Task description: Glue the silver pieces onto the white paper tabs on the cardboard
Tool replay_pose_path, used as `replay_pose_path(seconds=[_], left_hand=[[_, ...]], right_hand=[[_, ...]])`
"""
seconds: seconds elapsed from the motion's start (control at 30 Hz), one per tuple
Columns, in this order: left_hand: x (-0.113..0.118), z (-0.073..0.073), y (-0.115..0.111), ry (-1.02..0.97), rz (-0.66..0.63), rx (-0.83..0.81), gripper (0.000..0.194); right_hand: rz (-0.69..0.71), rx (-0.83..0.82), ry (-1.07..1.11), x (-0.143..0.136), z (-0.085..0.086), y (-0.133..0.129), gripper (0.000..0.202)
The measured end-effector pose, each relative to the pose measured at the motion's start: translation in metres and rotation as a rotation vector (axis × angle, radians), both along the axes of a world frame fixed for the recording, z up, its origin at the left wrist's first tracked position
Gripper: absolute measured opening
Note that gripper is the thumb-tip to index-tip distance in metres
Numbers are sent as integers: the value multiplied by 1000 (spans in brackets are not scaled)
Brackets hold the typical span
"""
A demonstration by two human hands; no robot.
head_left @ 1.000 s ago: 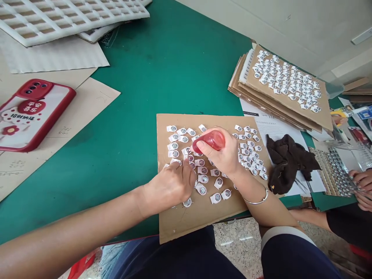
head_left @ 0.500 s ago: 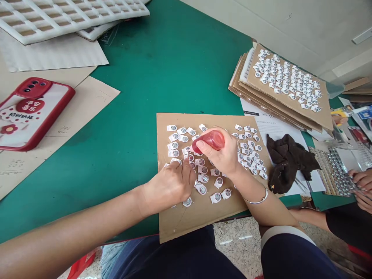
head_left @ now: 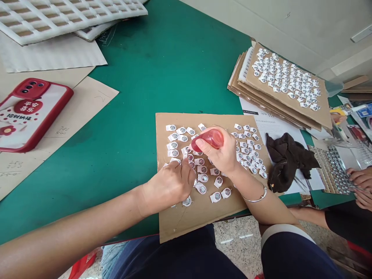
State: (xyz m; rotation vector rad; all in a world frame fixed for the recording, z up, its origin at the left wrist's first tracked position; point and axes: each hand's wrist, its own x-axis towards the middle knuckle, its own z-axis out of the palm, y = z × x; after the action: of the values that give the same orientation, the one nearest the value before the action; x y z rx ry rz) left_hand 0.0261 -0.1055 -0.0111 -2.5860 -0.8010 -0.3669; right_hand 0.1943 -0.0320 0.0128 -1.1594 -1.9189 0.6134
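Observation:
A brown cardboard sheet lies at the table's front edge, with many small round silvery pieces on white tabs set out on it. My right hand is closed round a soft red squeeze bottle, its tip angled down to the left at one of the pieces. Just beside that tip, my left hand rests low over the sheet with its fingers curled. Its index fingertip touches a white tab below the bottle's tip. The other fingertips are hidden, so what they pinch does not show.
A stack of cardboard sheets bearing similar pieces stands at back right. Near it lies a dark brown cloth. A red-cased phone and white foam grids are at left. Another person's hands work at far right.
Hardly anything differs. The whole view has shifted very slightly; both hands and the red squeeze bottle keep their places over the same piece.

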Motion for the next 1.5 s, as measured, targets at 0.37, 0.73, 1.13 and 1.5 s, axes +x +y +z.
replay_pose_path(seconds=[0.37,0.73,1.13,1.5], left_hand=[[-1,-4,-1,-19,1,-11,21],[-2,-5,-1,-2,-2,-34,22],[-6,-5,3,-83,-12,-115,20],[-12,6,11,-256,-66,-217,19]], right_hand=[[-22,-4,-12,2,-2,3,23],[-19,-35,-17,4,-3,7,26],[-23,-19,-60,7,-1,8,26],[-34,17,-36,4,9,7,30]])
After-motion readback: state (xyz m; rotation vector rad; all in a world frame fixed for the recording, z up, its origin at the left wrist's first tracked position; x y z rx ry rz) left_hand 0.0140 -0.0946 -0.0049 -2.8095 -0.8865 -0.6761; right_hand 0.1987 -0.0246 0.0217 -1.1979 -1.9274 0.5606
